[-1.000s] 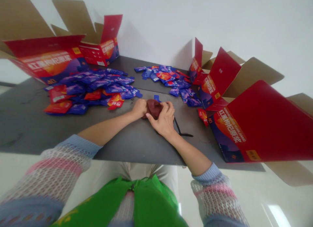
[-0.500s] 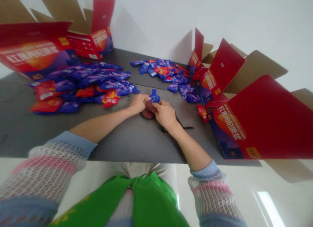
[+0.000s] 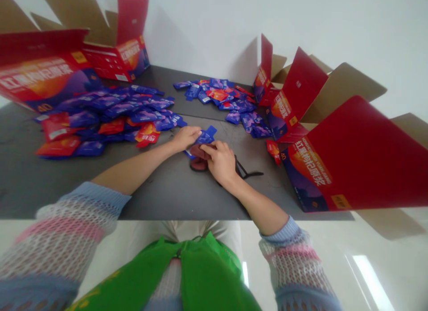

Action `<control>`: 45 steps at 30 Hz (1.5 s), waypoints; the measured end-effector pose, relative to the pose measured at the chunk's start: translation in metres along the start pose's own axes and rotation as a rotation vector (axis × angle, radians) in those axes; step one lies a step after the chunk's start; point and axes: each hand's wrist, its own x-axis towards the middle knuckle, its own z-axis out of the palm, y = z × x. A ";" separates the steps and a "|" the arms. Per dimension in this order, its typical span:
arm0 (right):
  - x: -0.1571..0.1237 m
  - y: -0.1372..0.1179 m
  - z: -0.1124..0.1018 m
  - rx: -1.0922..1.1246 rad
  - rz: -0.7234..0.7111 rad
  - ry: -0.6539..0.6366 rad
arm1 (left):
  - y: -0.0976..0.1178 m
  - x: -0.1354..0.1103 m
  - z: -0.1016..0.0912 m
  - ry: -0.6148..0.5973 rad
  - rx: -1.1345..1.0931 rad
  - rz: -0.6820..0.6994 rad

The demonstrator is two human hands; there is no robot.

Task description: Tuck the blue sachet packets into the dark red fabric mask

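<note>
My left hand pinches a blue sachet at the middle of the dark table. My right hand is closed on the mouth of a small dark red pouch that lies on the table just under the sachet. The pouch's black drawstring trails to the right of my right hand. A large pile of blue and red sachets lies to the left, close to my left hand.
A second heap of sachets lies at the back middle. Open red cartons stand at the left, back left and along the right, their flaps raised. A single red sachet lies by the right carton. A green bag sits in my lap.
The pouch was lifted between both hands; now it lies lower on the table. My left hand has taken up a blue sachet and holds it at the pouch's mouth.
</note>
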 end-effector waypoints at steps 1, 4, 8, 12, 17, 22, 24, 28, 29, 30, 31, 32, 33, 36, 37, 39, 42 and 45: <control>0.002 0.004 0.004 0.012 0.007 0.051 | -0.002 0.000 0.000 0.027 -0.058 -0.019; 0.009 0.013 0.013 0.032 0.002 0.162 | -0.006 0.000 0.002 0.067 -0.178 -0.074; 0.022 0.031 0.020 0.005 0.055 0.216 | -0.001 -0.009 0.010 0.045 -0.318 -0.155; 0.034 0.051 0.023 0.010 0.079 0.220 | 0.007 -0.014 0.019 0.014 -0.419 -0.215; 0.032 0.047 0.023 0.082 -0.096 0.173 | 0.002 -0.011 0.022 0.040 -0.482 -0.221; 0.018 0.024 0.017 0.039 -0.327 0.046 | -0.002 -0.006 0.017 0.100 -0.478 -0.223; 0.014 0.017 0.015 -0.002 -0.372 -0.002 | 0.000 -0.003 0.015 0.106 -0.472 -0.239; 0.016 0.016 0.017 -0.025 -0.304 0.018 | 0.006 -0.001 0.015 0.094 -0.479 -0.295; 0.018 0.018 0.018 -0.026 -0.260 0.037 | 0.008 -0.001 0.015 0.089 -0.486 -0.312; 0.021 0.021 0.020 -0.029 -0.213 0.055 | 0.010 -0.002 0.015 0.081 -0.494 -0.328; 0.024 0.025 0.020 -0.034 -0.165 0.071 | 0.012 -0.003 0.015 0.067 -0.503 -0.342; 0.027 0.030 0.020 -0.040 -0.121 0.085 | 0.014 -0.004 0.015 0.049 -0.512 -0.353; 0.030 0.035 0.020 -0.046 -0.079 0.100 | 0.016 -0.006 0.015 0.030 -0.519 -0.360; 0.036 0.050 0.018 -0.057 -0.007 0.127 | 0.020 -0.011 0.015 -0.006 -0.522 -0.365; 0.037 0.053 0.017 -0.061 -0.003 0.129 | 0.020 -0.011 0.015 -0.009 -0.523 -0.365; 0.037 0.055 0.016 -0.075 -0.022 0.121 | 0.019 -0.011 0.016 -0.003 -0.531 -0.364; 0.032 0.045 0.016 -0.098 -0.123 0.095 | 0.014 -0.008 0.017 0.038 -0.547 -0.358; 0.020 0.024 0.016 -0.104 -0.296 0.057 | 0.009 -0.005 0.016 0.082 -0.552 -0.346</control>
